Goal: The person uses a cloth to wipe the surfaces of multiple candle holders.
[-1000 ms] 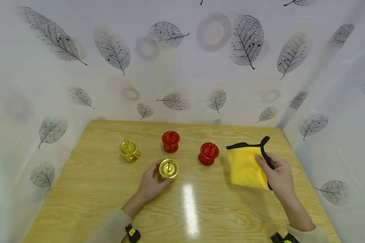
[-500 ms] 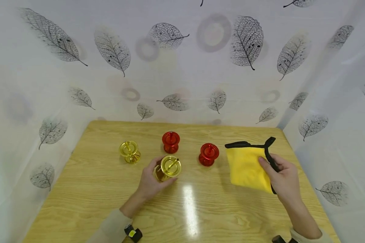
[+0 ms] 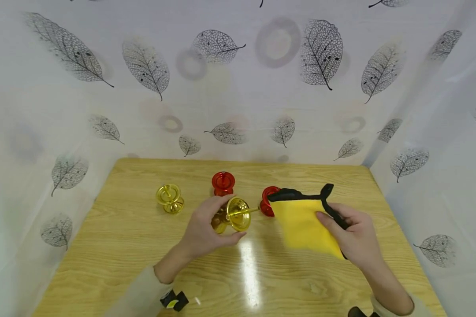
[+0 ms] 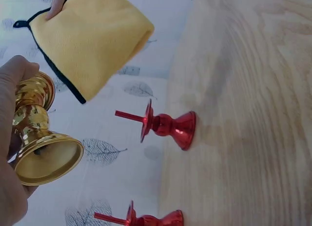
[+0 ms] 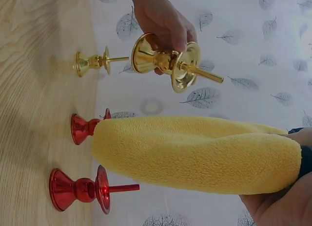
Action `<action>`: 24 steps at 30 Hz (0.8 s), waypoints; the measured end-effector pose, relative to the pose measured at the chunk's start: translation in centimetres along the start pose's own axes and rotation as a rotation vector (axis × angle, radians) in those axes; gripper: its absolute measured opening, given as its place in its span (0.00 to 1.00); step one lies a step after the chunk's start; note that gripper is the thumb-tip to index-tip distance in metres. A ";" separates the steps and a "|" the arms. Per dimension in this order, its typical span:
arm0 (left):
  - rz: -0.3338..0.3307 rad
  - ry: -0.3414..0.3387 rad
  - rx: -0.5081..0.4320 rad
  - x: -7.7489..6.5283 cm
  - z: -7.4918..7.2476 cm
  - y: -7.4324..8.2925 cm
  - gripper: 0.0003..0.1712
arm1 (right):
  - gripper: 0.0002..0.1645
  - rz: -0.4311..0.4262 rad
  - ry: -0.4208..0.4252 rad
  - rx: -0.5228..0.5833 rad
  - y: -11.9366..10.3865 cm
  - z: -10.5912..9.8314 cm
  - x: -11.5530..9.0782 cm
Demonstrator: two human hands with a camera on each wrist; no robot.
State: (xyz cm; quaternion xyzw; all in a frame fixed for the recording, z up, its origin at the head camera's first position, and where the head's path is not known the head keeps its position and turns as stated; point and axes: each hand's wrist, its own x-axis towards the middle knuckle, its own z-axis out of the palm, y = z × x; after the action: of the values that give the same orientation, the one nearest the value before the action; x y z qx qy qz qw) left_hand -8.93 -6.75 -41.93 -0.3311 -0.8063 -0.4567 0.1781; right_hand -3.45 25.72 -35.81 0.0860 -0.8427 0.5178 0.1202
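My left hand grips a shiny gold candle holder by its stem, raised off the table. Its dish and spike tilt toward the right, and in the left wrist view the hollow base shows. My right hand pinches a folded yellow cloth with black edging, thumb on top, fingers behind it. The cloth hangs in the air a short way right of the gold holder's spike, apart from it. In the head view it partly covers one red candle holder.
On the wooden table a second gold candle holder stands upright at the left. Another red candle holder stands behind my left hand. A white leaf-patterned sheet walls the table at the back and sides.
My left hand has lifted the gold candle holder and tipped it from upright to pointing right. My right hand has brought the yellow cloth leftward, closer to it.
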 end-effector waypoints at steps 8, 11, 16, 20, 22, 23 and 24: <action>0.117 -0.086 0.155 1.1 0.3 0.7 0.49 | 0.08 -0.010 -0.143 0.061 0.0 2.4 0.9; 0.156 -0.113 0.189 1.3 0.5 0.8 0.49 | 0.10 -0.020 -0.185 0.074 0.2 3.2 1.2; 0.207 -0.131 0.235 1.7 0.8 1.0 0.48 | 0.14 -0.064 -0.282 0.085 0.4 4.1 1.3; 0.241 -0.136 0.269 2.0 1.0 1.2 0.47 | 0.17 -0.161 -0.385 0.067 0.5 4.6 1.4; 0.262 -0.139 0.288 2.2 1.1 1.4 0.47 | 0.20 -0.233 -0.430 0.041 0.5 4.9 1.5; 0.270 -0.143 0.295 2.3 1.1 1.4 0.47 | 0.21 -0.284 -0.444 0.015 0.5 5.0 1.5; 0.278 -0.147 0.303 2.4 1.1 1.5 0.47 | 0.22 -0.336 -0.451 -0.020 0.5 5.1 1.5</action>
State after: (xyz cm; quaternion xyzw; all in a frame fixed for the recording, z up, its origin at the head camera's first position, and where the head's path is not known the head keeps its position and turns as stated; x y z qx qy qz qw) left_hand -9.60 -4.35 -40.18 -0.4412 -0.8230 -0.2759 0.2277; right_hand -5.64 21.37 -38.00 0.3364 -0.8272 0.4498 0.0144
